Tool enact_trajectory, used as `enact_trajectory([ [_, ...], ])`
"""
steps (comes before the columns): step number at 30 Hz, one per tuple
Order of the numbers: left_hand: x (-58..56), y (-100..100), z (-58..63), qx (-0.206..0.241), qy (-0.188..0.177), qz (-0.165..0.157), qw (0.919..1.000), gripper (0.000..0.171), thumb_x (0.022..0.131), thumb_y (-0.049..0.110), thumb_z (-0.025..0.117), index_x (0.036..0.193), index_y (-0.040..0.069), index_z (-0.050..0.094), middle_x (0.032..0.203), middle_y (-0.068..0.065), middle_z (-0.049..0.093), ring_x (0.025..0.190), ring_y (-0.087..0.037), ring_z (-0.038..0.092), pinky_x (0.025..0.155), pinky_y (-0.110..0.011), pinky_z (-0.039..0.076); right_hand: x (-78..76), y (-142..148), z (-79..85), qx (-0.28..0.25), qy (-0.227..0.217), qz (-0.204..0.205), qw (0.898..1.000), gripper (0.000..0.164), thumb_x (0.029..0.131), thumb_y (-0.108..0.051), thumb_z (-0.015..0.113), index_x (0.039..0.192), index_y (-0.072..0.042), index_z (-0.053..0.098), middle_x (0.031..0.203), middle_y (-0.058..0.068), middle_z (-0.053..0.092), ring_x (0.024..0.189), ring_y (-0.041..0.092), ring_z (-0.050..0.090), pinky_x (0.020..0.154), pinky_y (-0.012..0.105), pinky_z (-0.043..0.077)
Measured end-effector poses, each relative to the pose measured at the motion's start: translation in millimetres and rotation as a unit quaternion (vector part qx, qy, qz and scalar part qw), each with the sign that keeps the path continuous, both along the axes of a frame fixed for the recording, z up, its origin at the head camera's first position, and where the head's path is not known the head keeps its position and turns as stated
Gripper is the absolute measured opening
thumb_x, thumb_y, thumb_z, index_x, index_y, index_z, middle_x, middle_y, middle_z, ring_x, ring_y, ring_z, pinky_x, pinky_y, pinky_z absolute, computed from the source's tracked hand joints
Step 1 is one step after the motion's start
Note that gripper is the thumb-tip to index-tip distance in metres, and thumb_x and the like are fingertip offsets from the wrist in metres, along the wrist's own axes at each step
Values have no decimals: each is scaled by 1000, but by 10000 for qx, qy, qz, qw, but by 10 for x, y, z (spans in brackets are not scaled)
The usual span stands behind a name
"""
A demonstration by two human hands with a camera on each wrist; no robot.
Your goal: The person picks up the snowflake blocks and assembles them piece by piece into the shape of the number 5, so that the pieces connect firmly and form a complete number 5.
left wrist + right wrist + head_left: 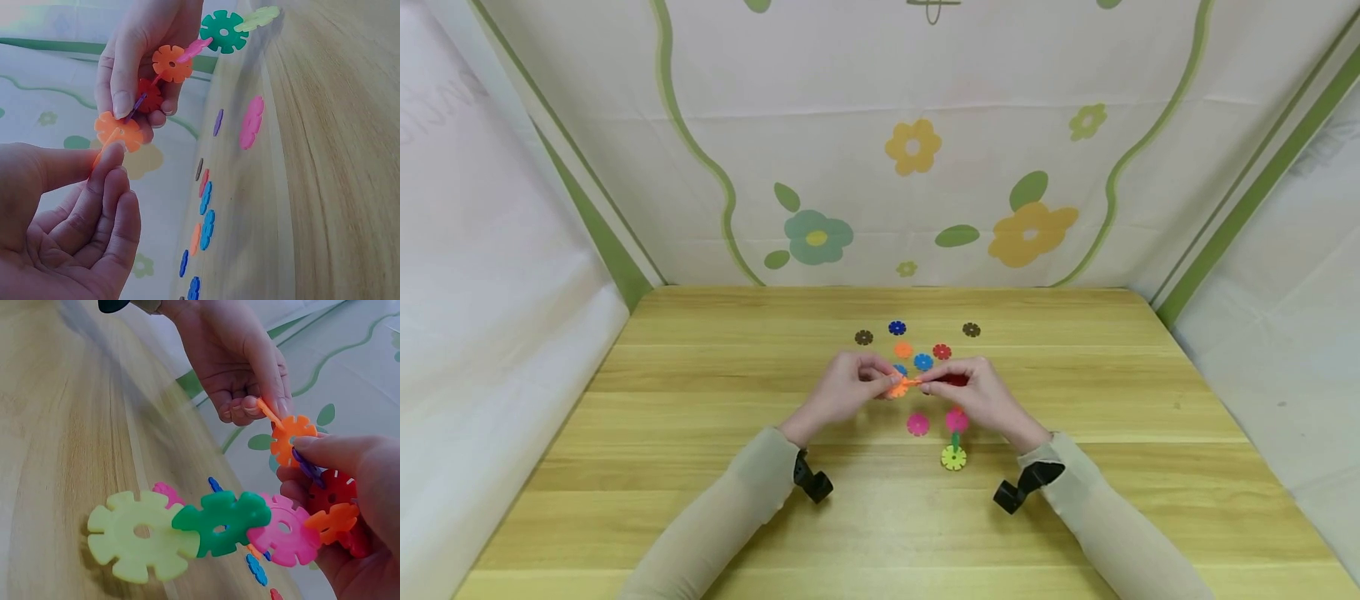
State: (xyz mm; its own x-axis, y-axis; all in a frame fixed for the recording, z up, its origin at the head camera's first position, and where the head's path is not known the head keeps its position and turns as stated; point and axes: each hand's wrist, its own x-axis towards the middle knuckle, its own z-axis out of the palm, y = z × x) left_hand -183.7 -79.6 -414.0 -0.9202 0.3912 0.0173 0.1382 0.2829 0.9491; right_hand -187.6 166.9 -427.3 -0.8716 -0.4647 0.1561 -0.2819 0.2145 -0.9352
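In the head view, my left hand [842,387] and right hand [981,393] meet over the middle of the table. Between left thumb and fingers I pinch an orange notched disc [269,412], seen edge-on. It meets a second orange notched disc [283,442], which my right thumb and fingers hold. From that one a chain runs through a purple disc [306,465], a red disc [150,97], another orange disc [166,57], a pink disc [269,534], a green disc [240,515] and a yellow disc [119,531]. My right fingers partly hide the red part.
Several loose discs lie on the wooden table [700,467]: a pink disc [917,424] nearest, a red disc [942,352], a blue disc [923,362], an orange disc [903,350], and brown discs [864,337] farther back. Flower-printed fabric [850,167] stands behind the table.
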Motion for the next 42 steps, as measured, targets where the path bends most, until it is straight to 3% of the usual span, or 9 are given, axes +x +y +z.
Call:
enact_trajectory([
  [5, 1, 4, 19, -20, -106, -17, 9999, 13, 98, 13, 72, 103, 1, 73, 81, -4, 73, 84, -38, 72, 79, -53, 59, -15, 21, -16, -69, -15, 44, 10000, 11, 95, -7, 73, 104, -5, 79, 102, 22, 73, 93, 49, 67, 79, 54, 59],
  [14, 6, -29, 40, 110, -169, -162, 9997, 13, 99, 10, 69, 106, 0, 71, 83, -6, 74, 87, -41, 71, 82, -52, 59, -25, 38, 17, 168, 108, -14, 9998, 14, 93, -15, 78, 106, -11, 80, 99, 3, 76, 87, 46, 67, 69, 42, 59],
  [27, 34, -109, 87, 203, -309, -129, 9992, 14, 100, 10, 67, 108, -1, 70, 88, -9, 74, 89, -40, 70, 85, -52, 58, -40, 123, 20, 93, -119, -370, 9992, 26, 90, -20, 82, 115, -14, 78, 108, 4, 74, 91, 28, 70, 77, 33, 60],
  [33, 37, -159, 81, 290, -373, -166, 9987, 14, 99, 11, 70, 108, 1, 70, 87, -9, 74, 91, -45, 69, 85, -51, 59, -67, 198, -8, 79, -177, -490, 9986, 39, 89, -18, 82, 125, -6, 72, 118, 9, 72, 101, 25, 70, 86, 30, 58],
  [38, 49, -208, 73, 274, -442, -157, 9985, 17, 98, 13, 70, 109, 1, 68, 90, -13, 75, 92, -44, 70, 87, -51, 58, -81, 267, -33, 342, -240, -616, 9972, 56, 90, -25, 81, 139, -5, 61, 116, 10, 71, 103, 24, 68, 90, 31, 56],
  [42, 53, -249, 61, 287, -448, -154, 9985, 18, 99, 12, 70, 110, -1, 65, 92, -17, 75, 93, -44, 70, 87, -50, 58, -61, 322, -65, 679, -424, -615, 9949, 58, 92, -30, 79, 141, -6, 58, 108, 5, 74, 102, 22, 69, 92, 35, 55],
])
